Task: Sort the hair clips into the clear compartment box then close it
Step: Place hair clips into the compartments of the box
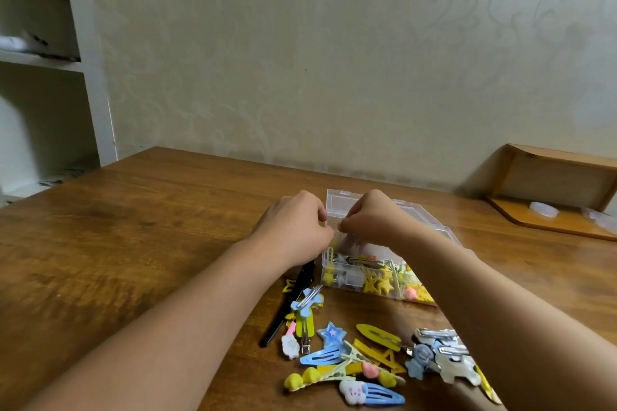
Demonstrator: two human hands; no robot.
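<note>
Right above the clear compartment box [367,274], both hands meet: the left hand [293,227] and right hand [370,217] have curled fingers, tips almost touching; whether they pinch anything I cannot tell. Its lid [337,203] stands open behind them, with yellow clips inside. Loose hair clips [350,360] lie scattered on the tabletop [133,227] nearer the person, beside a black clip [287,307]
</note>
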